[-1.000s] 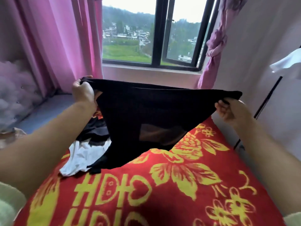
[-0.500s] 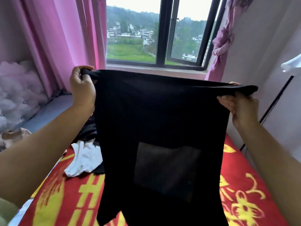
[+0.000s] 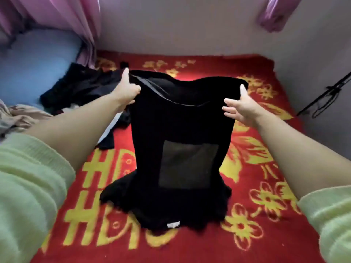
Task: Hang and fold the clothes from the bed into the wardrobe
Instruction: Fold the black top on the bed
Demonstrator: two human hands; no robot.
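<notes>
Black garment (image 3: 182,130) laid out on red blanket (image 3: 266,186) — long axis runs straight away from the person.
Left hand (image 3: 126,90) pinches far-left corner, thumb up; right hand (image 3: 241,107) at far-right corner, fingers spread and loose — equal reach.

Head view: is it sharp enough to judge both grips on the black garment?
Head view: soft with motion blur and wide-angle stretch at the edges. The left hand pinches the black garment clearly enough; the right hand shows spread fingers, thumb at the hem. Fabric detail is lost in black.
</notes>
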